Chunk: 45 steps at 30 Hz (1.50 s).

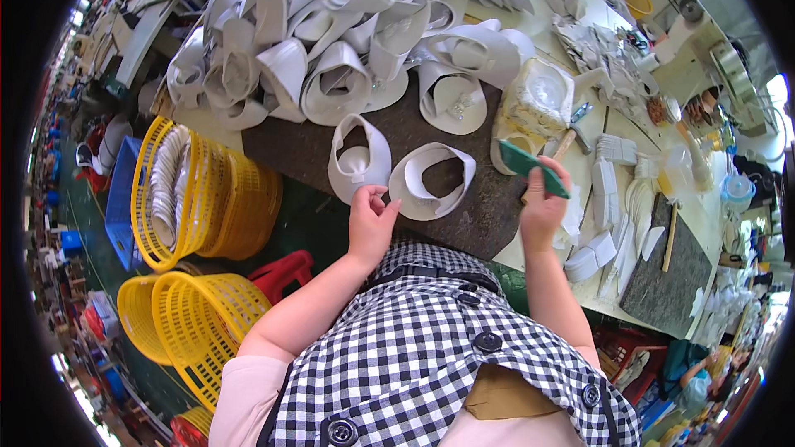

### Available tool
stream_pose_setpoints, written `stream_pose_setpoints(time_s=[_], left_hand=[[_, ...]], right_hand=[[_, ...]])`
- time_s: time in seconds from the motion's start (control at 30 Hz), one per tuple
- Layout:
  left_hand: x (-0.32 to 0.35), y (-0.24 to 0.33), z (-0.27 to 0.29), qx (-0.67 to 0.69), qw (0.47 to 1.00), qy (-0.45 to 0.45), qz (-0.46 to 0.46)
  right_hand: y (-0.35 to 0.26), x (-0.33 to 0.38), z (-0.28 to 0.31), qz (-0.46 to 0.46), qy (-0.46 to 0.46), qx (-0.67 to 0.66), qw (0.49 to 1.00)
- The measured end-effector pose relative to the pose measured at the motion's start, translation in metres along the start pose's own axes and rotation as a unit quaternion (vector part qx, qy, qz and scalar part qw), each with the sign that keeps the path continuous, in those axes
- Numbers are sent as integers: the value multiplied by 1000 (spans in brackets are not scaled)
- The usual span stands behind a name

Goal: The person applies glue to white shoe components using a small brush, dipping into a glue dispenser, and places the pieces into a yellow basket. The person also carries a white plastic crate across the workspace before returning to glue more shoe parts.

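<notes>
My left hand (370,219) sits at the near edge of the dark work mat (489,207), fingers loosely curled, fingertips touching the lower rim of 1 white curved upper piece (358,157). Not gripping it yet, just contact. A 2nd white curved piece (431,178) lies flat just beside it to the right, between my 2 hands.

My right hand (542,207) is closed around a green flat tool (534,167), pinched thumb against fingers, blade end angled up-left over the mat. Can't tell what's on its working face.

Big pile of the same white pieces (331,25) fills the mat's far edge. Hammer (571,134) lies near the mat's right edge, beside a clear plastic bag (542,95).

My read: I'm at the pick-up stage for the next piece, tool ready. Next move needs left hand to pin or lift 1 piece steady, then bring the green tool onto it without dragging the neighbour.
</notes>
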<state>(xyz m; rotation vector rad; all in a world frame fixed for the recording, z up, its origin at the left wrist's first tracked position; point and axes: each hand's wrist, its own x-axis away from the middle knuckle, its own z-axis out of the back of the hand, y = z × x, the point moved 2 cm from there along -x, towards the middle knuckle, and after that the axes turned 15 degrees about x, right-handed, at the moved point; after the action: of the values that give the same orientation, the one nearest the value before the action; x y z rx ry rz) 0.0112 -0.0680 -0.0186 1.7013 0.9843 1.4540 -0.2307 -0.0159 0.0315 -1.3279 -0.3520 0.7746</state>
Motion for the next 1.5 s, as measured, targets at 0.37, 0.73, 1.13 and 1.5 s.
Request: stream_pose_setpoints(time_s=[0.37,0.73,1.13,1.5], left_hand=[[-50,28,-119,259,914,-73,302],[-7,76,-60,239,933,-228,140],[13,29,-29,248,923,-214,201],[19,67,-36,325,885,-273,192]], right_hand=[[30,-39,10,47,21,211,976],[52,-32,38,-107,3,0,994],[16,-6,-57,-242,-184,-111,946],[-95,1,-19,462,-411,211,757]])
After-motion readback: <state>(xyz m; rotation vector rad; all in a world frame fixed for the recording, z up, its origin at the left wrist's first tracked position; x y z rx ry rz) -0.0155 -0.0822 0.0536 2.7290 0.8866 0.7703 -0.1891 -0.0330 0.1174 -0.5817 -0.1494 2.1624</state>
